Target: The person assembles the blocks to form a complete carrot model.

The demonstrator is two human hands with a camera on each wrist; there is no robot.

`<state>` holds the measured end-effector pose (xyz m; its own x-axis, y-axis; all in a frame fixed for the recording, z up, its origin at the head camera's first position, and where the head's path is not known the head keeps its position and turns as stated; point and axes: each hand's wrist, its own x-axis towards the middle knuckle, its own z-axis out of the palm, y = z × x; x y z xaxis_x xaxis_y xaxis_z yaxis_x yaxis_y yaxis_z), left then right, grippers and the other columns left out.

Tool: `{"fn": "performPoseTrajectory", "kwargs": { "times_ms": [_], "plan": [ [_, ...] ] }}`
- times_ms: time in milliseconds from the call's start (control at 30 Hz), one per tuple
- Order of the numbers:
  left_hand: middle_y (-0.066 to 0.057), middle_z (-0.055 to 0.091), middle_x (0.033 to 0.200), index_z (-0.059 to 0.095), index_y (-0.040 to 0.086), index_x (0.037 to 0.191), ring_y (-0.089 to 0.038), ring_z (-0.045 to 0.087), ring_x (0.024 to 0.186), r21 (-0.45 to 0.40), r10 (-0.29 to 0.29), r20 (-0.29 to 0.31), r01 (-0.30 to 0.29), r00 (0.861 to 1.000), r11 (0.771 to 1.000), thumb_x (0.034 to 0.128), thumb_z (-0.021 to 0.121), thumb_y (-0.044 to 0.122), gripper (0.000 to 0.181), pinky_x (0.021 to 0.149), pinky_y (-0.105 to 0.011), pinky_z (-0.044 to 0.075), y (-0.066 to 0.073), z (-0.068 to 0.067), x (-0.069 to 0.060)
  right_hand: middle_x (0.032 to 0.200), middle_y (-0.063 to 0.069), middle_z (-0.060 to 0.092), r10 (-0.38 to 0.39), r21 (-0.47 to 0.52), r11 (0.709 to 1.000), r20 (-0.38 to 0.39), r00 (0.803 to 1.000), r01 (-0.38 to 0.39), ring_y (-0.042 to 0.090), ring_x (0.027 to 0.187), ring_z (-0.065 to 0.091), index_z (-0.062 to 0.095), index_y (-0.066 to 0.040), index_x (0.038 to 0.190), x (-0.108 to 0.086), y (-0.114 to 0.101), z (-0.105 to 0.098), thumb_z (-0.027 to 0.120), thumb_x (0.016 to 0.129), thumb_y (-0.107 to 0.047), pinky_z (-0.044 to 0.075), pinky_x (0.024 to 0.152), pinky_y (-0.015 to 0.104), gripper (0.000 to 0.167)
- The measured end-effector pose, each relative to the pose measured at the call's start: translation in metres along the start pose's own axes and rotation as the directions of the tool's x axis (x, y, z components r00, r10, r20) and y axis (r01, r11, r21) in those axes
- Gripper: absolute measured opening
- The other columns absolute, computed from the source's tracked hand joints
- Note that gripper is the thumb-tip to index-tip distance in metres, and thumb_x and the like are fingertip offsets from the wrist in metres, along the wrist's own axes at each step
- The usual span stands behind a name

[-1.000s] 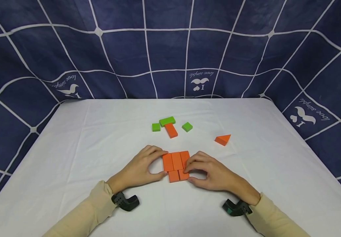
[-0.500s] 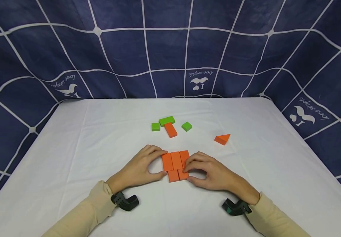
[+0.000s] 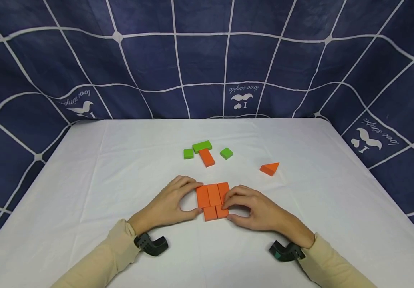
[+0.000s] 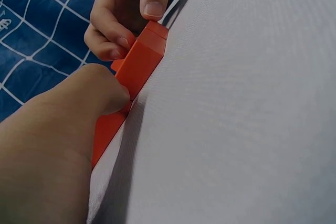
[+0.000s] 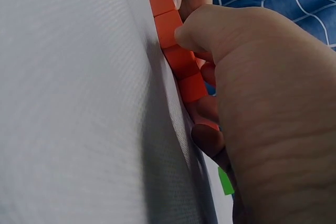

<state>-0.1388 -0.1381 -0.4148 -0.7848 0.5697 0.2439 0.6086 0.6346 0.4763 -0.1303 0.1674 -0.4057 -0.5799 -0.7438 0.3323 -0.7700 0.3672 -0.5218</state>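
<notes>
Five orange blocks held between two hands, with the squeeze as the weak point

At the bottom of the frame, beige sleeves [image 3: 99,256] and black wrist devices [image 3: 153,245] lie low over the white cloth [image 3: 120,168]; a dragging cuff might ruck it and tilt the work.

At centre, the orange blocks [image 3: 213,195] form two touching rows: three long ones above, two shorter below. The left hand [image 3: 165,204] grips the group's left end between thumb and fingertips. The right hand [image 3: 259,209] holds the right end, fingers bent over the edge, thumb against the lower right block [image 3: 222,211]; its fingers hide part of that end. Uneven pressure from the two sides could slide the lower row along the upper, open the seams, or make a block pop up. The lower row sits inset at its left, so a push there may skew it.

Farther up, the loose orange block [image 3: 207,158] touches a long green block [image 3: 202,146], so a knuckle nudging one would likely shift both. Small green blocks [image 3: 188,154] flank them; an orange wedge [image 3: 269,169] lies to their right.

No container shows; everything rests directly on the cloth.
</notes>
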Motion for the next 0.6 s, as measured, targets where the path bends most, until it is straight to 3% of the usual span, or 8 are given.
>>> {"fn": "performPoseTrajectory", "kwargs": {
  "times_ms": [600],
  "plan": [
    [0.006,0.06,0.13,0.064,0.018,0.138,-0.012,0.05,0.123,0.004,-0.01,-0.009,0.01,1.0,1.0,0.0833,0.08,0.046,0.063,0.108,-0.041,0.047,0.0007,0.0008,0.001,0.118,-0.012,0.063,0.013,0.015,1.0,-0.001,1.0,-0.013,0.005,0.112,0.059,0.074,-0.026,0.113,-0.0001,0.0003,0.0003,0.078,0.092,-0.02,0.052,0.1,0.026,0.022]
  ]
}}
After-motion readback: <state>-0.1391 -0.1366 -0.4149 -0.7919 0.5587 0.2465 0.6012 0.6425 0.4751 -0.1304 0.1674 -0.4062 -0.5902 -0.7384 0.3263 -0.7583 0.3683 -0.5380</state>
